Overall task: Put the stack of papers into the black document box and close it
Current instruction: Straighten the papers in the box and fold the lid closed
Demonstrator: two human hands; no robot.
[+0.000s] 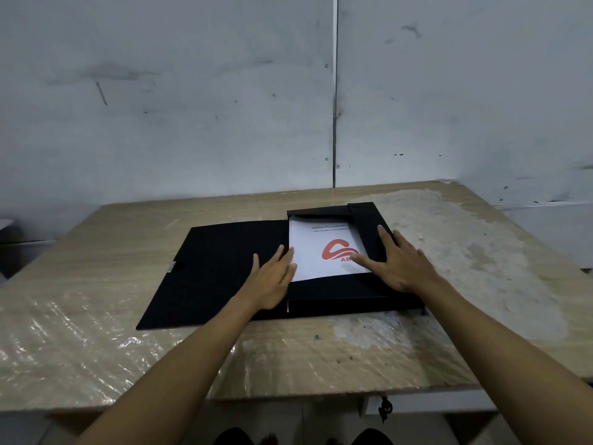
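Observation:
The black document box (340, 293) lies on the wooden table, its lid (205, 271) folded out flat to the left. A stack of white papers (316, 248) with a red logo on the top sheet rests inside the box, framed by the black inner flaps. My left hand (272, 281) lies flat with spread fingers at the papers' left edge, across the hinge. My right hand (396, 260) presses flat on the right inner flap (369, 226), thumb reaching onto the top sheet. Neither hand grips anything.
The table (96, 316) is partly covered in wrinkled clear plastic film at the front left. A grey panelled wall (224, 107) rises just behind the table. The table's front edge runs close to my body, with my feet below.

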